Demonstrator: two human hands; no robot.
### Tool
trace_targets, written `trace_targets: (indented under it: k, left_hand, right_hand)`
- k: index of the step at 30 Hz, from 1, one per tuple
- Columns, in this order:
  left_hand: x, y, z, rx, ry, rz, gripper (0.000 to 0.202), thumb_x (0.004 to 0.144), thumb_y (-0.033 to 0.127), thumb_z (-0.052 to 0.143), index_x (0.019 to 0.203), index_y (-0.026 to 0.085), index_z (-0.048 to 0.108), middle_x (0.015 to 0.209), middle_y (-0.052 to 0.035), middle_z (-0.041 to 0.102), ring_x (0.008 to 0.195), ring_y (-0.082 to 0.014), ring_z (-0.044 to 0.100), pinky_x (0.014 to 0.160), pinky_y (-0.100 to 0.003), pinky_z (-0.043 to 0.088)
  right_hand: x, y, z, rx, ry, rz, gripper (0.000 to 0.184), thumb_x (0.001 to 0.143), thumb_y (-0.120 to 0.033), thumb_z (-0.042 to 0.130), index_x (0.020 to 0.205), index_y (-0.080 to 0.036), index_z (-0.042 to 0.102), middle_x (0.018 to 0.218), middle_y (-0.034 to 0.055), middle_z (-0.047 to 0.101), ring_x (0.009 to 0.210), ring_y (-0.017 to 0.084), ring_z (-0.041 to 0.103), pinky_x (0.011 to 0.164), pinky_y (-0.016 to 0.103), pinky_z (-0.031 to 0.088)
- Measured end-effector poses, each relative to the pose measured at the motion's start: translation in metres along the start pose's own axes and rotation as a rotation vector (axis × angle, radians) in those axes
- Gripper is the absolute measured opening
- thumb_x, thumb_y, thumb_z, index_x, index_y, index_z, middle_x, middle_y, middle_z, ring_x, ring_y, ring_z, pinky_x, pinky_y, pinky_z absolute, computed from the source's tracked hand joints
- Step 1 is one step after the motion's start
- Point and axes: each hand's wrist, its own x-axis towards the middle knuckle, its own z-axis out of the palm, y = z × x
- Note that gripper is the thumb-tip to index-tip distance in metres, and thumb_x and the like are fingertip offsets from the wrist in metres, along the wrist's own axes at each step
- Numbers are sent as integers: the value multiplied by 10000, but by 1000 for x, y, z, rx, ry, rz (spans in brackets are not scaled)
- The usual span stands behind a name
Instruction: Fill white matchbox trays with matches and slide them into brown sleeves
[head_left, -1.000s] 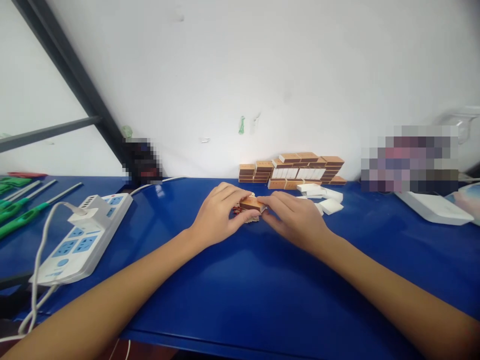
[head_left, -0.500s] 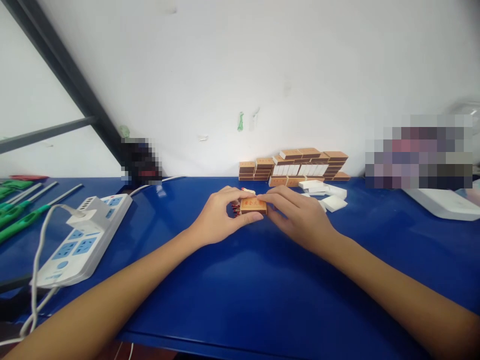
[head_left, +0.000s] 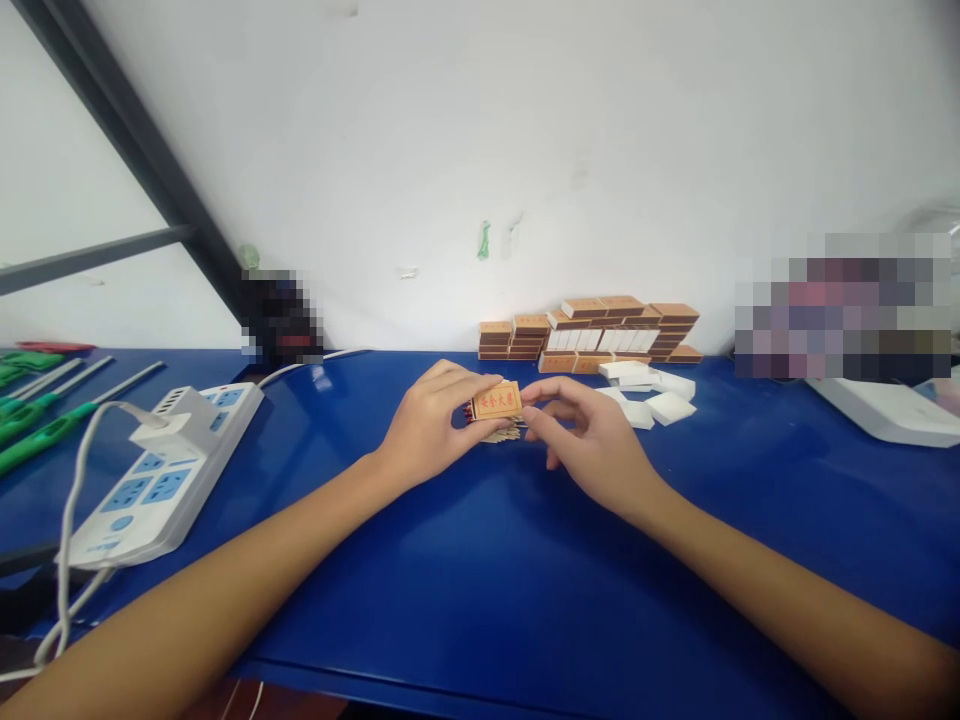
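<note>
On the blue table (head_left: 465,580), my left hand (head_left: 429,415) pinches, beside my right hand (head_left: 596,445) with its fingers parted, a matchbox (head_left: 497,401) over loose matches (head_left: 502,435). Squeezing too hard could crush the box; a careless knuckle could scatter the matches.

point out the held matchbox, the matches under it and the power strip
matchbox (head_left: 496,401): head view, middle of its printed face
matches (head_left: 502,435): head view, pale sticks showing just below the box
power strip (head_left: 166,486): head view, a blue socket on its upper face
</note>
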Motion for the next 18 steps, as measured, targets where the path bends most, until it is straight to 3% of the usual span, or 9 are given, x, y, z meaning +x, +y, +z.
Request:
trace_targets:
  k: [4,8,15,18]
  left_hand:
    - [-3,-2,2,-4,-51,25,379,895,328,778,1242,202,695,1112,-72,764,972,-217,649,886,-415,563]
    - [-4,-2,4,20,-95,17,480,882,361,789,1308,186,656,1200,-88,746,1035,-226,644,935,-421,558]
    - [-2,-7,0,87,-13,-57,379,872,356,797,1196,180,709,1083,-76,771,946,-220,668,851,-388,579]
    - [-1,-8,-1,98,17,-94,377,866,369,802,1178,176,715,1051,-75,766,957,-221,669,854,-384,576]
  right_hand:
    - [-1,-3,3,38,-100,63,348,898,-516,685,1000,-184,707,748,21,683,500,109,559,422,240,499]
    - [1,2,0,47,-87,86,393,905,-568,663,897,-177,705,692,12,667,457,94,539,415,231,478]
    - [16,5,-17,-8,49,81,378,891,-548,675,850,-173,672,655,7,660,443,96,545,422,226,458]
    - [31,2,-40,-85,196,53,311,889,-474,690,819,-170,672,632,5,650,422,91,534,418,223,444]
